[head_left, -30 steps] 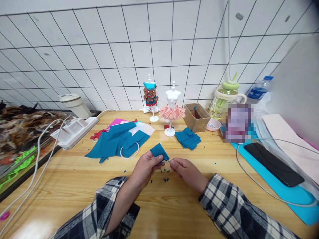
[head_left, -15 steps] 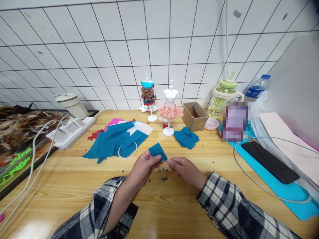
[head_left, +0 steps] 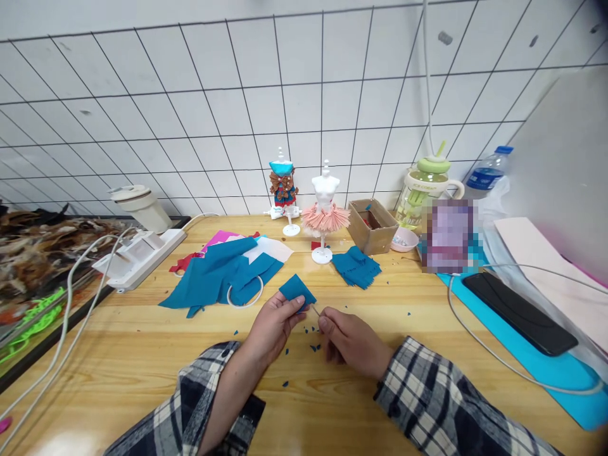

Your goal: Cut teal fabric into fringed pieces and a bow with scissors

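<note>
My left hand [head_left: 280, 320] pinches a folded piece of blue fabric [head_left: 295, 290] between thumb and fingers, above the table. Thin metal blades, which look like small scissors [head_left: 315, 310], stick out of my closed right hand [head_left: 349, 335] and point at the fabric's lower right corner. Their handles are hidden in the fingers. Small blue scraps [head_left: 315, 348] lie scattered on the wood below both hands. A pile of blue fabric pieces with jagged edges [head_left: 356, 267] lies beyond my right hand.
Blue fabric sheets [head_left: 209, 278] and a white ring [head_left: 245, 304] lie at left. Behind stand a mini mannequin in a pink skirt [head_left: 325, 218], a dressed mannequin [head_left: 284, 190] and a cardboard box [head_left: 373, 231]. A black phone [head_left: 520, 313], a cable and a power strip [head_left: 147, 259] flank the workspace.
My right hand has drawn slightly down, its lower fingers now more spread, and the blades show more. Another blue scrap lies on the table nearer me. The whole view has shifted slightly.
</note>
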{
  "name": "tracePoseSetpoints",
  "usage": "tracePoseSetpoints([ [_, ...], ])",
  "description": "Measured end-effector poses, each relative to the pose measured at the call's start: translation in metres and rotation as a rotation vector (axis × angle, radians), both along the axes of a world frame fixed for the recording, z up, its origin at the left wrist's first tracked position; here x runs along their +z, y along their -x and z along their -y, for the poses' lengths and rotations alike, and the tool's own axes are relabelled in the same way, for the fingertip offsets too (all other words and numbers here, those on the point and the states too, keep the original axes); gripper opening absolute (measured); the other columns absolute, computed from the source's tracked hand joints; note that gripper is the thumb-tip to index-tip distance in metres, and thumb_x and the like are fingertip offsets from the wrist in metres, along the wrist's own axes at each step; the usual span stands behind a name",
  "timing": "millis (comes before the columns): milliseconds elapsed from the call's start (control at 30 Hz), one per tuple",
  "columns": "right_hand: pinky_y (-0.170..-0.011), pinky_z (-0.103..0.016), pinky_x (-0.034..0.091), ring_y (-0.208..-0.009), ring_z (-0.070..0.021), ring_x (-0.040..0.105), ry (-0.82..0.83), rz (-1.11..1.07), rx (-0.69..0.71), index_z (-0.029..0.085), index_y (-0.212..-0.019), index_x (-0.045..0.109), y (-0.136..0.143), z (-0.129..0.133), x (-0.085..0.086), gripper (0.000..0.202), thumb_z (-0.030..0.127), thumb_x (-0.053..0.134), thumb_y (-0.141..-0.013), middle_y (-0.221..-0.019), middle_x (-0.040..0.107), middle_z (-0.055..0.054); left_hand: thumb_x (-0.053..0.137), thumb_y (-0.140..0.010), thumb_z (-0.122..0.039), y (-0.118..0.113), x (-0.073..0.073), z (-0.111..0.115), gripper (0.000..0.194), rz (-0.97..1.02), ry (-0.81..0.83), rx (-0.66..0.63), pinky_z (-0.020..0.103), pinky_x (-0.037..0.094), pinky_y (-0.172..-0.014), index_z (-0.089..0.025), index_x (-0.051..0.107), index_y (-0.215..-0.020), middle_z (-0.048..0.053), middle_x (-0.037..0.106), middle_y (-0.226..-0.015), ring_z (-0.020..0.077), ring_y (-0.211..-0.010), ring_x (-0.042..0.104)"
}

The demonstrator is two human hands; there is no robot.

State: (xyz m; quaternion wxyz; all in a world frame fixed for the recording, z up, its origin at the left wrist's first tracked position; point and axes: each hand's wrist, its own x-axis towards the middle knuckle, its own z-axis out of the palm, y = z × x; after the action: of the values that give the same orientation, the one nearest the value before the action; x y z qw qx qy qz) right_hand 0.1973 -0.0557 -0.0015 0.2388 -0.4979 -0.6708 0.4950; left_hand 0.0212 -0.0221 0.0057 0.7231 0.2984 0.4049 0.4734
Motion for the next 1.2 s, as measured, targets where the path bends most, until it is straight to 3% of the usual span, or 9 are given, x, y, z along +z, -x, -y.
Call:
tracePoseSetpoints([
  [167, -0.042, -0.021, 0.037, -0.04, -0.0101, 0.055, 0.083, -0.04, 0.05, 0.023, -0.083, 0.039, 0.0036, 0.0017, 0.0008, 0.03, 0.048, 0.029, -0.099, -0.066, 0.071, 0.002, 0.079, -0.07, -0.023, -0.0007, 0.0, 0.0003, 0.028, 0.003, -0.008, -0.035, 0.024, 0.049, -0.078, -0.019, 0.071, -0.097, 0.003, 0.073, -0.096, 0.0121, -0.081, 0.064],
  [367, -0.057, -0.023, 0.042, -0.067, -0.0147, 0.068, -0.043, 0.015, 0.012, 0.023, -0.087, 0.043, 0.0046, 0.0036, 0.0075, 0.023, 0.044, 0.039, -0.097, -0.079, 0.076, -0.001, 0.078, -0.072, -0.019, -0.0015, -0.0001, 0.0023, 0.025, 0.019, -0.031, -0.048, 0.023, 0.049, -0.08, -0.019, 0.071, -0.096, 0.002, 0.073, -0.091, 0.012, -0.082, 0.064],
  [533, -0.054, -0.024, 0.04, -0.053, -0.0122, 0.063, -0.048, 0.023, 0.031, 0.023, -0.084, 0.041, 0.0049, 0.0046, 0.0085, 0.024, 0.042, 0.036, -0.098, -0.079, 0.076, 0.001, 0.079, -0.071, -0.02, -0.0024, 0.0007, 0.0025, 0.026, 0.019, -0.022, -0.047, 0.022, 0.049, -0.076, -0.018, 0.071, -0.096, 0.002, 0.073, -0.088, 0.0112, -0.077, 0.064],
  [967, -0.052, -0.024, 0.038, -0.047, -0.0108, 0.059, -0.049, -0.01, -0.011, 0.024, -0.086, 0.039, 0.0088, 0.004, 0.0046, 0.024, 0.043, 0.033, -0.1, -0.078, 0.075, 0.002, 0.082, -0.066, -0.023, -0.0052, 0.0038, 0.0032, 0.029, -0.011, -0.036, -0.06, 0.023, 0.049, -0.076, -0.016, 0.071, -0.093, 0.004, 0.074, -0.086, 0.0125, -0.077, 0.065],
  [1200, -0.055, -0.024, 0.039, -0.051, -0.0113, 0.06, -0.076, -0.002, -0.017, 0.024, -0.086, 0.04, 0.0087, 0.0039, 0.0041, 0.023, 0.042, 0.034, -0.1, -0.081, 0.075, 0.002, 0.079, -0.07, -0.02, -0.0053, 0.0017, 0.0027, 0.021, 0.02, -0.06, -0.065, 0.024, 0.05, -0.078, -0.016, 0.071, -0.088, 0.003, 0.074, -0.086, 0.0125, -0.077, 0.065],
])
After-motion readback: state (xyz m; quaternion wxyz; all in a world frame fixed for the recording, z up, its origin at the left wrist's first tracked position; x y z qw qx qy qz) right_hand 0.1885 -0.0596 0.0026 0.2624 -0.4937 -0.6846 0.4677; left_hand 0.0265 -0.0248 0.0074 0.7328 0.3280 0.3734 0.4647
